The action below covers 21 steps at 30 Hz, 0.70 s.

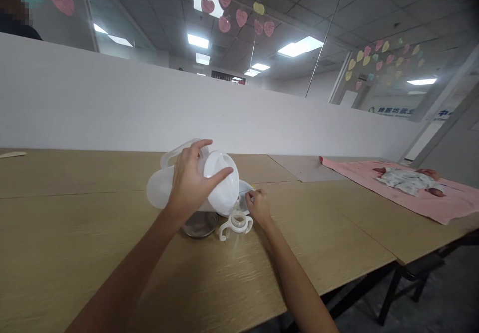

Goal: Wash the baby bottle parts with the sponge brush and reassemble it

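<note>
A translucent plastic pitcher [159,190] with a white lid [229,190] is tipped on its side above the table, the lid end lower and to the right. My left hand [191,175] is wrapped around it near the lid. Just under that end stands a clear baby bottle [238,221] with two white side handles and an open top. My right hand [259,205] is closed in a pinch just behind the bottle, over a pale dish [245,187]; what its fingers hold is too small to tell. A round metal-looking dish [200,227] lies partly hidden beneath the pitcher.
On the right, a baby-like figure [404,179] in patterned clothes lies on a pink towel [359,173]. A white partition [112,103] with glass above runs behind the table [93,253]. A dark stool [422,268] stands at lower right. Part of a person [18,26] shows behind the glass.
</note>
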Each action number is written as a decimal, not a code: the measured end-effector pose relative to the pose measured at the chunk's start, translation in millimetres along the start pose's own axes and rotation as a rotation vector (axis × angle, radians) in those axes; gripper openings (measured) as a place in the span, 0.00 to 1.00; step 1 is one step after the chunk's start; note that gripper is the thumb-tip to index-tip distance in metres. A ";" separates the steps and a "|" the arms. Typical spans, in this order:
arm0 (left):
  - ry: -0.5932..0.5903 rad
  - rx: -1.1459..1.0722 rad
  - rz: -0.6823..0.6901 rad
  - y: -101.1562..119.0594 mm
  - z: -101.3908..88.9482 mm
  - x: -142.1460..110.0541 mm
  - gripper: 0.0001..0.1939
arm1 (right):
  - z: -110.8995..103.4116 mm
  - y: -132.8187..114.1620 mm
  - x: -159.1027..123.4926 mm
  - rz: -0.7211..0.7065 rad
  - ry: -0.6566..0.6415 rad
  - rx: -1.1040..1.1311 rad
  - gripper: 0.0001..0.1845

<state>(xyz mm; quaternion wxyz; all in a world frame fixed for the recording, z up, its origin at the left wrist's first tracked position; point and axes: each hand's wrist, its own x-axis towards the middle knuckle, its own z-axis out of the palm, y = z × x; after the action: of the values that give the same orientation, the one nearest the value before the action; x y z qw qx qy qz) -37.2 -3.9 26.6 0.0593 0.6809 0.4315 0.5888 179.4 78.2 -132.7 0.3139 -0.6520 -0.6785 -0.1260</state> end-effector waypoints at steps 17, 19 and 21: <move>-0.101 0.146 0.097 9.2 0.1 -6.2 0.44 | -0.7 0.3 0.3 0.000 -0.007 0.001 0.14; -0.109 0.125 0.101 9.5 -0.1 -6.7 0.43 | -1.0 -0.1 0.0 -0.002 -0.005 0.003 0.14; -0.113 0.114 0.103 9.7 0.2 -7.6 0.43 | -1.6 -0.6 -0.1 -0.001 -0.007 0.005 0.14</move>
<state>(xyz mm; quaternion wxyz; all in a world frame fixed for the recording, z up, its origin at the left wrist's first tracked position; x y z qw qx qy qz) -31.5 -14.8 26.6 0.0141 0.7367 0.4246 0.5261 179.2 77.1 -131.4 0.3132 -0.6513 -0.6803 -0.1221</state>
